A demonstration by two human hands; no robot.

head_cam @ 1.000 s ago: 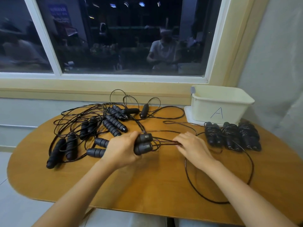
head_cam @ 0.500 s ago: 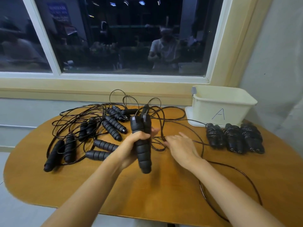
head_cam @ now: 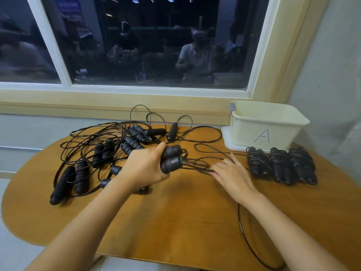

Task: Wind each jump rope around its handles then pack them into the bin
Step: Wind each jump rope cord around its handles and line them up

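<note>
My left hand [head_cam: 145,169] grips a pair of black jump rope handles [head_cam: 172,159] side by side, their ends pointing right, just above the wooden table [head_cam: 175,222]. Their thin black cord [head_cam: 197,166] runs right from the handles to my right hand [head_cam: 232,176], whose fingers pinch it low over the table. The rest of that cord loops past my right forearm toward the table's near edge. Three wound rope bundles [head_cam: 281,167] lie to the right. The white bin [head_cam: 267,125] marked "A" stands behind them.
A tangle of several unwound ropes and handles [head_cam: 109,147] covers the table's left and back. Two handles [head_cam: 68,180] lie at the far left. The window sill and wall run along the back; the bin sits on a white lid.
My left hand has tipped the handle pair from upright back to lying sideways and lowered it. My right hand has shifted right along the cord.
</note>
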